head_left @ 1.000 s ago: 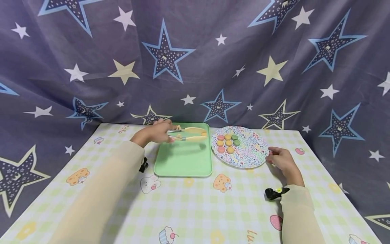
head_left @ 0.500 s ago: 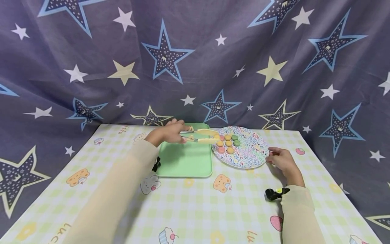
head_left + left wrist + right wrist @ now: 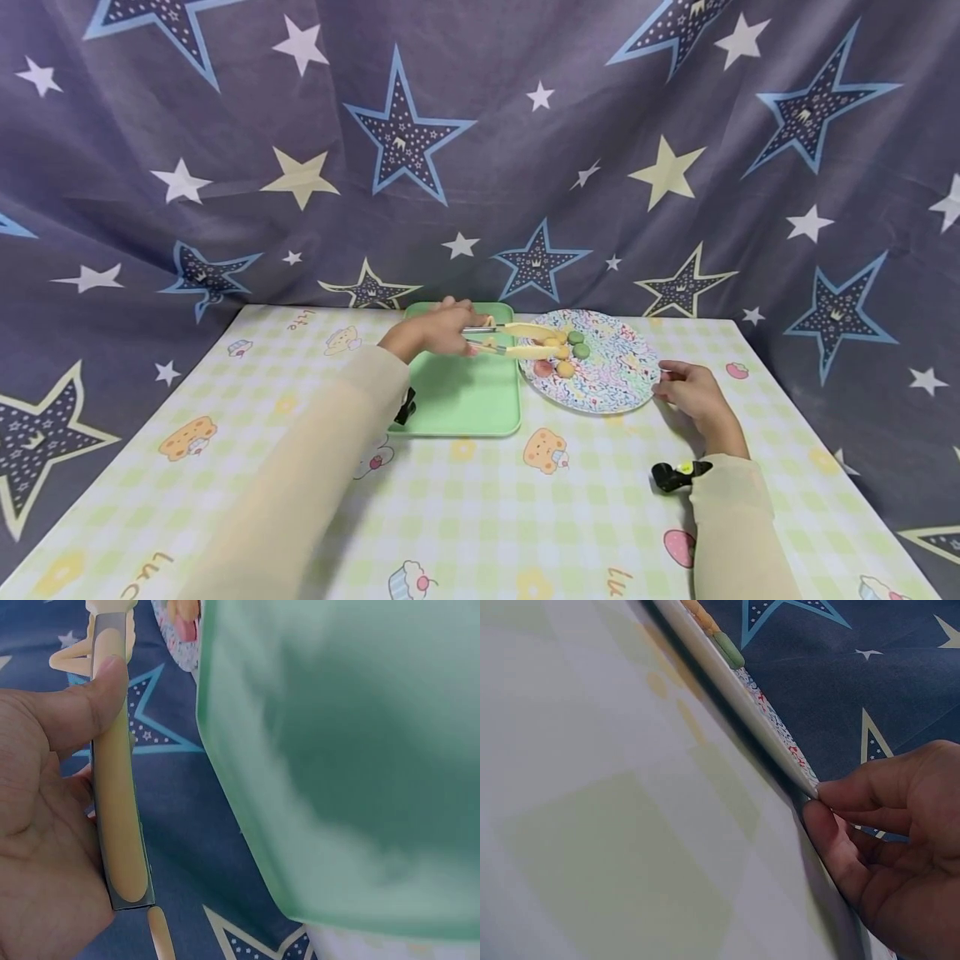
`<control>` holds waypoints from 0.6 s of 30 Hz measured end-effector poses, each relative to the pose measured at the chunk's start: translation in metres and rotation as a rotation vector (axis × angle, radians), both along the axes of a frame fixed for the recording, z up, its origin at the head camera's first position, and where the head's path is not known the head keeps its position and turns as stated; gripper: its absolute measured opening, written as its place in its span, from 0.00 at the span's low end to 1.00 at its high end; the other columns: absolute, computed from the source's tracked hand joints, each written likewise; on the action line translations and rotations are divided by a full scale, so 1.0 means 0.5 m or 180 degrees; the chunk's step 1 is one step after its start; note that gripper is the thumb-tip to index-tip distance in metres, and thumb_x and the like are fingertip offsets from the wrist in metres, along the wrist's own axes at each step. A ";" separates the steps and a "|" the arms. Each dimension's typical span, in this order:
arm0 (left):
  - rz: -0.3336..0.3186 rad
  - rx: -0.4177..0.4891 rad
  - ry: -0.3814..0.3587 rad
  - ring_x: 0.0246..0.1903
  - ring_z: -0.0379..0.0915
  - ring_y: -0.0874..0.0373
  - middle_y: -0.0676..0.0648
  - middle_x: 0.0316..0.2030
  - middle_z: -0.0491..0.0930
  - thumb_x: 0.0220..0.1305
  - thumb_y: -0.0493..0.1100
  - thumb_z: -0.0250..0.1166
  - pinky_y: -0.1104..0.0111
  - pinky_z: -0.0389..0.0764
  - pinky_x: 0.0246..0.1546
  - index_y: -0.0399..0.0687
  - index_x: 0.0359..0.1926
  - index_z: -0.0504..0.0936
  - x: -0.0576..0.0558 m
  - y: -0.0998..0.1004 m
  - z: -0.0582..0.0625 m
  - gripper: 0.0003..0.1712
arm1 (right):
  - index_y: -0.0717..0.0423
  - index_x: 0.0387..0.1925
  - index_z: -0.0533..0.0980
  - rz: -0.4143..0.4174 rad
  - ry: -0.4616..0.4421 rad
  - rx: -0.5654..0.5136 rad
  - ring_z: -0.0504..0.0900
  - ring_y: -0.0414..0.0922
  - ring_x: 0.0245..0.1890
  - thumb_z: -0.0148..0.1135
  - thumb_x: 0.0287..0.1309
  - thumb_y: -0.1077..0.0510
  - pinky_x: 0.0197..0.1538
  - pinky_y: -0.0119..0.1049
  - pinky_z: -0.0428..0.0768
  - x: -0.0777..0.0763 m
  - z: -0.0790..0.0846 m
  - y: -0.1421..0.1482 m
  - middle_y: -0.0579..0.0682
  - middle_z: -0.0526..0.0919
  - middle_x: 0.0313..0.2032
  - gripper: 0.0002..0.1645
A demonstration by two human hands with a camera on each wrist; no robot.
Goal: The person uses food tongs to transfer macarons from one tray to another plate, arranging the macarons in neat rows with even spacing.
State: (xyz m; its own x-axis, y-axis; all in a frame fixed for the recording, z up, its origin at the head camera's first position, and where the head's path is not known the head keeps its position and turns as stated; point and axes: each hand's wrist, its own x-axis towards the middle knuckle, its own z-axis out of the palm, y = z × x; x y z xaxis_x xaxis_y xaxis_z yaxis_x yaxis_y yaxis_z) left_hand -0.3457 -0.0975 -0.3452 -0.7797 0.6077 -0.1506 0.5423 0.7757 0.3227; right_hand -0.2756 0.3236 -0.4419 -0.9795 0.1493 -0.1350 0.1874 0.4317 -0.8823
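Observation:
My left hand (image 3: pixel 444 327) grips a pair of tongs (image 3: pixel 517 330) with metal handles and cream tips, reaching across the green tray (image 3: pixel 465 408). In the left wrist view, the thumb presses on the cream handle inlay. The tong tips overlap a cluster of pink, yellow and green macarons on the left part of a round speckled plate (image 3: pixel 615 375). Yellow-orange shows between the tips; I cannot tell whether they hold a macaron. At the plate's right edge, my right hand (image 3: pixel 699 395) pinches the rim between thumb and fingers. A green macaron (image 3: pixel 581 351) lies just right of the tips.
A checked cloth with cartoon prints covers the table (image 3: pixel 480 517). Right behind the tray and plate hangs a dark curtain (image 3: pixel 480 167) with stars. The tray's right edge lies close beside the plate. Each wrist wears a small black camera (image 3: pixel 675 477).
My left hand has moved right with the tongs, whose tips went from over the tray to over the macarons, with a yellow-orange piece between them earlier. My right hand stays at the plate rim.

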 end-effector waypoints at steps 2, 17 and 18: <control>-0.0014 -0.0002 0.0019 0.66 0.57 0.43 0.42 0.69 0.66 0.68 0.47 0.69 0.48 0.58 0.69 0.51 0.78 0.63 -0.001 0.007 -0.003 0.41 | 0.73 0.72 0.62 0.0003 0.0006 -0.0016 0.78 0.44 0.42 0.57 0.64 0.70 0.41 0.29 0.81 0.000 0.000 0.000 0.59 0.73 0.49 0.36; -0.0087 0.0042 0.0063 0.76 0.47 0.37 0.38 0.74 0.62 0.67 0.47 0.69 0.46 0.41 0.75 0.50 0.77 0.65 -0.005 0.055 -0.022 0.40 | 0.72 0.72 0.62 -0.0015 -0.0013 -0.0086 0.78 0.44 0.42 0.57 0.64 0.70 0.43 0.31 0.82 0.001 0.001 -0.002 0.58 0.73 0.49 0.36; -0.0087 0.0048 0.0069 0.75 0.48 0.37 0.38 0.74 0.62 0.67 0.47 0.69 0.46 0.41 0.75 0.50 0.77 0.65 -0.005 0.059 -0.023 0.41 | 0.72 0.73 0.62 -0.0014 -0.0012 -0.0090 0.78 0.44 0.42 0.57 0.64 0.70 0.43 0.31 0.82 0.001 0.001 -0.001 0.59 0.73 0.49 0.36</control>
